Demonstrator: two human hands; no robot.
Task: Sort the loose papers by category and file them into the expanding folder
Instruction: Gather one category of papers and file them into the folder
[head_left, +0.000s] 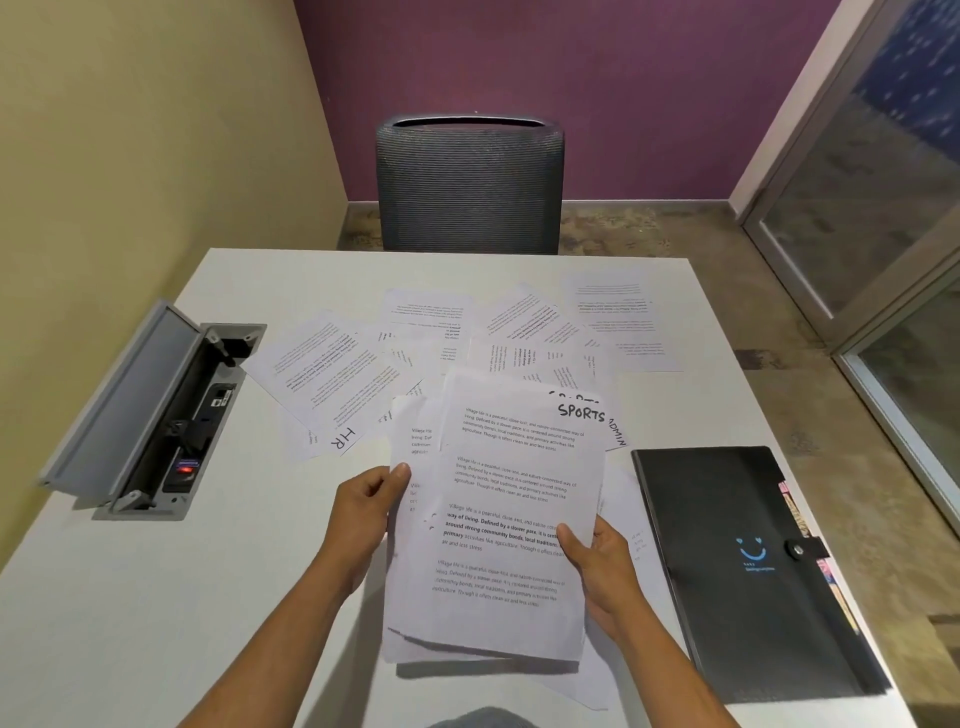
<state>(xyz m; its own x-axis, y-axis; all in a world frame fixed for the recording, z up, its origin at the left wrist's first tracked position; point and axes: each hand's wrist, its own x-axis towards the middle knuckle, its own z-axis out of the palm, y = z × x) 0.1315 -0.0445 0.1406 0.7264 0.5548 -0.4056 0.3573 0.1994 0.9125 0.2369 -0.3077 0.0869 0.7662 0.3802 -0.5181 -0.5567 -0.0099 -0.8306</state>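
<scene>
A stack of printed sheets (498, 499) is lifted above the white table (156, 597); its top sheet is marked "SPORTS" by hand. My left hand (363, 512) grips the stack's left edge with the thumb on top. My right hand (597, 561) grips its right edge, thumb on the text. More loose papers (415, 338) lie fanned across the middle of the table, one marked "HR" (343, 439), another "ADMIN" (618, 434). The black expanding folder (737, 566) lies closed at the right, fastened by a snap strap, coloured tabs showing along its right side.
An open cable box (171, 415) with its lid raised is set into the table at the left. A grey mesh chair (470, 182) stands behind the far edge. A glass partition (883, 208) runs along the right.
</scene>
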